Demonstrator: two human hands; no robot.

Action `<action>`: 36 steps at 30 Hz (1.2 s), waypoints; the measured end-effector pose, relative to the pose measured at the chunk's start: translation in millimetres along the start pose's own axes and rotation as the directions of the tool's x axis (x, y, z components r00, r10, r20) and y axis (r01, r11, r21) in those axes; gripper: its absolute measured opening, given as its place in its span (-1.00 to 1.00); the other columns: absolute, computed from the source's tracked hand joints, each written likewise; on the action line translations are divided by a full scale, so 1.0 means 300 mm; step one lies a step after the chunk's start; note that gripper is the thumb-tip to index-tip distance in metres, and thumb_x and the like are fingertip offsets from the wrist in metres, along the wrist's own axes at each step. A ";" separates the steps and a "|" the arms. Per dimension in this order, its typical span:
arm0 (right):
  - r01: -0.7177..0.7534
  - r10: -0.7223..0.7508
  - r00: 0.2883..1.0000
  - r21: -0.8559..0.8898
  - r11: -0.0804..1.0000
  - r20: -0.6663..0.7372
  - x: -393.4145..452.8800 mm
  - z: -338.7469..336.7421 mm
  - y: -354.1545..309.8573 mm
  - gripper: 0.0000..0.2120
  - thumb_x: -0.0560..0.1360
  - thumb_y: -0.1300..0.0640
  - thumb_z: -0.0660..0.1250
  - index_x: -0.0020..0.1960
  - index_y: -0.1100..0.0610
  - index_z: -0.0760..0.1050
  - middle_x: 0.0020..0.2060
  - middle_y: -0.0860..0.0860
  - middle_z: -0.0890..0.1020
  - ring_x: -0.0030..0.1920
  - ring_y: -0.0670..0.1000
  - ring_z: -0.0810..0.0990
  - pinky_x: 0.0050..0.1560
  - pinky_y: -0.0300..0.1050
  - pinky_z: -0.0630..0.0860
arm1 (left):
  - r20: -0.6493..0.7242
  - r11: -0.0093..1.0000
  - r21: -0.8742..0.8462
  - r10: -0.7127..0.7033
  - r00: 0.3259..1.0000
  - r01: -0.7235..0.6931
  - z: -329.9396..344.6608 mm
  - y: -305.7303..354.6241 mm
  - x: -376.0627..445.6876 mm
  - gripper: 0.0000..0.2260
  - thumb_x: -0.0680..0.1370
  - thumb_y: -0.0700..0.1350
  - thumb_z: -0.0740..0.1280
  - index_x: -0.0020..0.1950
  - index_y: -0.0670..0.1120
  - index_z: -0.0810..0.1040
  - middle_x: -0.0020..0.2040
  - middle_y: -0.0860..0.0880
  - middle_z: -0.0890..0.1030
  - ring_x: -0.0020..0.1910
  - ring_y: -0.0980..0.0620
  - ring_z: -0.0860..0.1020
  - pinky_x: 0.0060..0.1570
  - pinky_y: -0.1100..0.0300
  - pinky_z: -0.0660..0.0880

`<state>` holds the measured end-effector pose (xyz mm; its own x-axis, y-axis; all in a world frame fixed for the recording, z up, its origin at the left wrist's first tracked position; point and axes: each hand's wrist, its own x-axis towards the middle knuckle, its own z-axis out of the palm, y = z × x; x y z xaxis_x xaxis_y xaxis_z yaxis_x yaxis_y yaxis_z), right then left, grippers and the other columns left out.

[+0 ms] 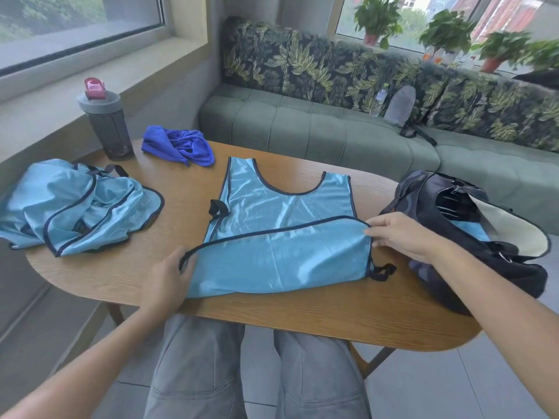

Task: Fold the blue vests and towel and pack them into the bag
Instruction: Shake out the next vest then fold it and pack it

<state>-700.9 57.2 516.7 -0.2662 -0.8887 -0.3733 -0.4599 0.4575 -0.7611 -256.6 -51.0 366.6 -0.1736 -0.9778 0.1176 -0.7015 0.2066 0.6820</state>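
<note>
Slippery mesh could slide askew: the left hand (169, 279) and right hand (399, 234) each pinch a corner of the vest (281, 237)'s folded-up hem. Uneven pulls toward the bag (447, 237) beside it would skew the crease.

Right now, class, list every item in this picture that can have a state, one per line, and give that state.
Light blue mesh vest on the table: spread flat, bottom edge folded up partway.
Left hand: fingers pinch the vest's folded edge.
Right hand: fingers pinch the fold's other corner.
Pile of light blue vests: crumpled, unfolded.
Dark blue towel: bunched, unfolded.
Dark bag: open, something light blue inside.
Grey bottle with pink cap: upright, cap shut.
</note>
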 end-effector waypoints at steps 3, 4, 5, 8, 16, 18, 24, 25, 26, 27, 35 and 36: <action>0.112 -0.121 0.988 -0.095 0.989 -0.100 -0.147 -0.034 -0.019 -0.81 0.56 0.30 0.41 0.11 0.10 0.68 -0.04 -0.03 0.75 -0.04 0.04 0.72 0.06 -0.08 0.65 | 0.087 0.988 -0.130 0.095 0.992 -0.084 -0.127 0.055 -0.016 -0.82 0.63 0.15 0.28 -0.11 0.13 0.55 -0.39 -0.01 0.58 -0.38 -0.05 0.55 -0.30 -0.06 0.52; 0.158 -0.177 0.971 -0.123 0.980 -0.163 -0.204 -0.034 -0.024 -0.80 0.54 0.34 0.41 0.06 0.09 0.69 -0.09 -0.04 0.76 -0.16 0.00 0.71 -0.04 -0.17 0.65 | 0.092 0.978 -0.180 0.121 0.988 -0.103 -0.177 0.087 -0.029 -0.87 0.64 0.07 0.32 -0.10 0.13 0.59 -0.36 -0.01 0.61 -0.38 -0.03 0.56 -0.29 -0.02 0.52; 0.213 -0.239 0.945 -0.134 0.968 -0.226 -0.264 -0.026 -0.025 -0.78 0.52 0.38 0.41 0.00 0.09 0.69 -0.15 -0.05 0.75 -0.25 -0.03 0.68 -0.13 -0.25 0.62 | 0.079 0.964 -0.239 0.142 0.987 -0.119 -0.220 0.116 -0.049 -0.89 0.63 -0.02 0.36 -0.08 0.12 0.62 -0.32 -0.01 0.64 -0.39 0.00 0.57 -0.29 0.03 0.51; 0.257 -0.318 0.928 -0.281 0.925 -0.197 -0.437 0.047 0.054 -0.61 0.41 0.51 0.41 -0.19 0.00 0.66 -0.27 -0.04 0.72 -0.28 -0.08 0.66 -0.14 -0.33 0.53 | 0.191 0.926 -0.360 0.190 0.963 -0.112 -0.310 0.126 -0.149 -0.88 0.60 -0.18 0.41 -0.02 0.03 0.70 -0.16 0.03 0.71 -0.34 -0.03 0.64 -0.23 0.17 0.55; 0.170 -0.265 0.957 -0.512 0.842 -0.117 -0.614 0.292 0.418 -0.46 0.47 0.29 0.48 0.13 -0.32 0.47 -0.04 -0.31 0.61 0.03 -0.29 0.58 0.00 -0.46 0.45 | 0.438 0.927 -0.168 0.375 0.817 -0.335 -0.290 0.028 -0.360 -0.90 0.58 -0.05 0.35 -0.02 0.09 0.67 -0.06 0.12 0.70 -0.03 0.11 0.65 0.08 0.02 0.57; 0.213 -0.312 0.943 -0.512 0.832 -0.115 -0.636 0.347 0.465 -0.57 0.47 0.26 0.51 -0.04 -0.28 0.49 -0.08 -0.29 0.60 0.02 -0.26 0.57 -0.01 -0.39 0.46 | 0.447 0.922 -0.152 0.385 0.807 -0.356 -0.277 0.013 -0.386 -0.93 0.60 -0.08 0.38 -0.02 0.08 0.64 -0.06 0.10 0.70 -0.04 0.07 0.66 0.06 -0.07 0.58; 0.239 -0.374 0.894 -0.445 0.863 -0.246 -0.720 0.358 0.484 -0.67 0.56 0.19 0.41 -0.07 -0.23 0.39 -0.01 -0.21 0.60 0.00 -0.17 0.59 -0.03 -0.35 0.46 | 0.324 0.900 -0.183 0.435 0.840 -0.396 -0.301 0.008 -0.420 -0.85 0.57 -0.20 0.46 0.00 0.06 0.67 -0.04 0.14 0.70 -0.02 0.10 0.67 0.02 0.04 0.56; 0.241 -0.395 0.863 -0.429 0.870 -0.316 -0.731 0.349 0.466 -0.70 0.56 0.16 0.38 -0.06 -0.24 0.38 -0.01 -0.20 0.62 0.00 -0.17 0.60 -0.06 -0.40 0.46 | 0.281 0.904 -0.197 0.423 0.861 -0.380 -0.312 0.021 -0.417 -0.88 0.57 -0.18 0.46 -0.01 0.06 0.67 -0.05 0.13 0.71 -0.03 0.10 0.67 0.02 0.07 0.55; 0.244 -0.413 0.825 -0.418 0.875 -0.386 -0.739 0.340 0.447 -0.73 0.55 0.13 0.36 -0.05 -0.23 0.37 -0.06 -0.16 0.64 -0.02 -0.14 0.61 -0.11 -0.43 0.48 | 0.249 0.903 -0.213 0.419 0.873 -0.373 -0.320 0.033 -0.414 -0.91 0.57 -0.13 0.45 -0.01 0.07 0.66 -0.06 0.12 0.71 -0.04 0.09 0.66 0.02 0.09 0.54; 0.245 -0.432 0.793 -0.425 0.872 -0.429 -0.746 0.333 0.429 -0.77 0.54 0.09 0.35 -0.06 -0.21 0.36 -0.12 -0.14 0.64 -0.06 -0.11 0.62 -0.17 -0.41 0.50 | 0.239 0.898 -0.231 0.426 0.873 -0.375 -0.323 0.047 -0.414 -0.98 0.57 -0.05 0.44 -0.03 0.08 0.65 -0.08 0.10 0.71 -0.07 0.06 0.66 0.01 0.08 0.54; 0.213 -0.445 0.823 -0.535 0.818 -0.352 -0.740 0.384 0.459 -0.94 0.61 -0.27 0.10 0.05 -0.38 0.32 -0.15 -0.29 0.62 -0.19 -0.09 0.62 -0.24 -0.17 0.53 | 0.231 0.941 -0.199 0.317 0.920 -0.274 -0.288 0.069 -0.389 -0.86 0.61 -0.08 0.41 -0.12 0.03 0.50 -0.30 -0.01 0.57 -0.28 -0.07 0.49 -0.23 0.10 0.44; 0.218 -0.461 0.812 -0.546 0.809 -0.359 -0.743 0.389 0.443 -0.89 0.63 -0.31 0.04 0.08 -0.40 0.32 -0.16 -0.29 0.62 -0.20 -0.10 0.61 -0.24 -0.20 0.51 | 0.236 0.944 -0.191 0.310 0.921 -0.269 -0.288 0.072 -0.386 -0.87 0.61 -0.06 0.40 -0.11 0.03 0.49 -0.31 -0.02 0.57 -0.29 -0.07 0.49 -0.26 0.12 0.41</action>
<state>-603.8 312.4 436.8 -0.3086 -0.9208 0.2383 -0.8925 0.1936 -0.4074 -191.9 63.5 430.2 -0.5408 -0.8278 0.1493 -0.4834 0.4511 0.7502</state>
